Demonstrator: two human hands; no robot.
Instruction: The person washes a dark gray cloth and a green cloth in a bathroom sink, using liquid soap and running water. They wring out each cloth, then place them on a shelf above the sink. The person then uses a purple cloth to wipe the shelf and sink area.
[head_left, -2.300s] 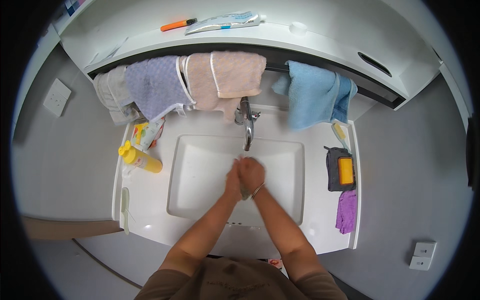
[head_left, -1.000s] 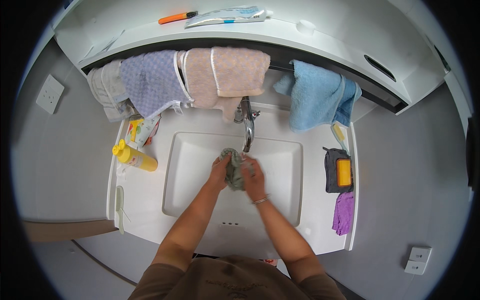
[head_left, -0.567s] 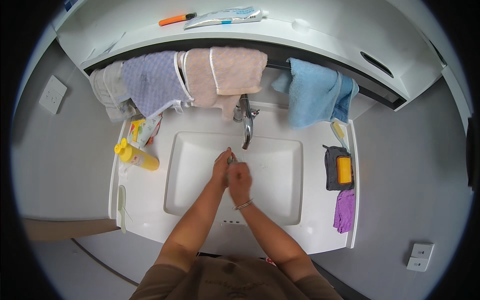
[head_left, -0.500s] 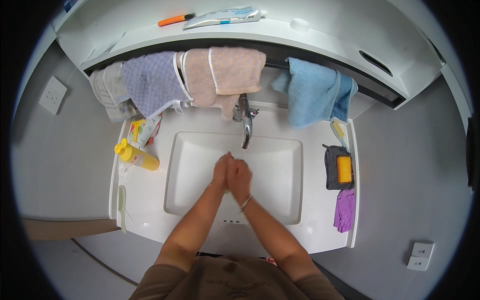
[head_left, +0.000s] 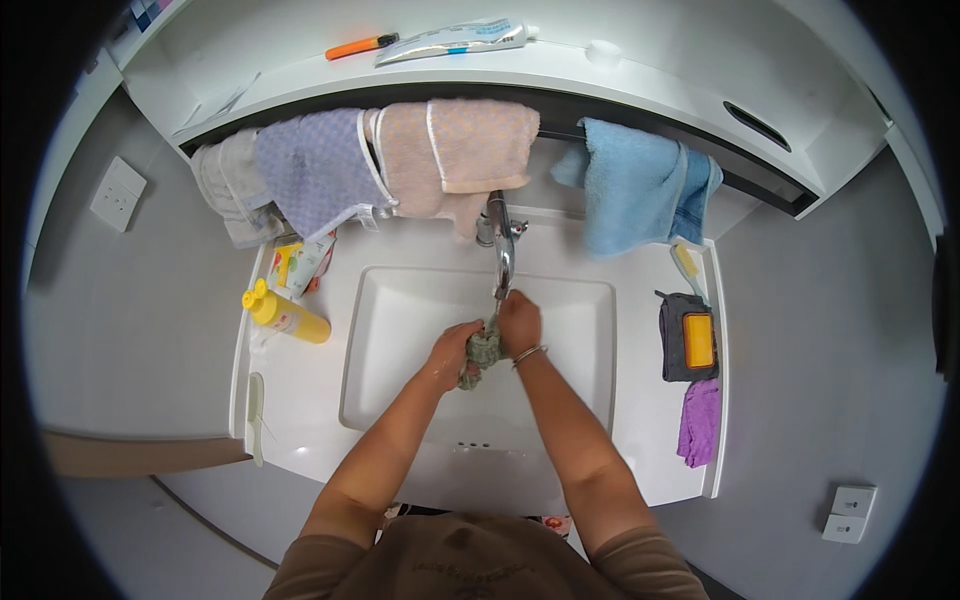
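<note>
A wet-looking, crumpled grey-green cloth (head_left: 484, 349) is stretched between my hands over the white sink (head_left: 400, 405). My left hand (head_left: 453, 352) is closed round its left side, and part of the cloth hangs below the fingers. My right hand (head_left: 521, 322), with a bracelet (head_left: 529, 354) at the wrist, is a fist at the cloth's upper right end, close under the spout. The chrome faucet (head_left: 503, 250) reaches over the basin from the back, its mouth just above the cloth. Whether water runs is hard to make out.
Towels hang behind: purple (head_left: 318, 165), peach (head_left: 410, 150), blue (head_left: 625, 190). Yellow bottles (head_left: 288, 315) and a pale comb (head_left: 256, 415) lie left. Right are a brush (head_left: 686, 262), a dark cloth (head_left: 673, 335) under an orange-yellow block (head_left: 699, 340), and a purple cloth (head_left: 698, 422).
My hands, pressed together before, have come apart. The right one has moved up and right toward the spout, and the cloth now shows between them. The whole view has shifted slightly.
</note>
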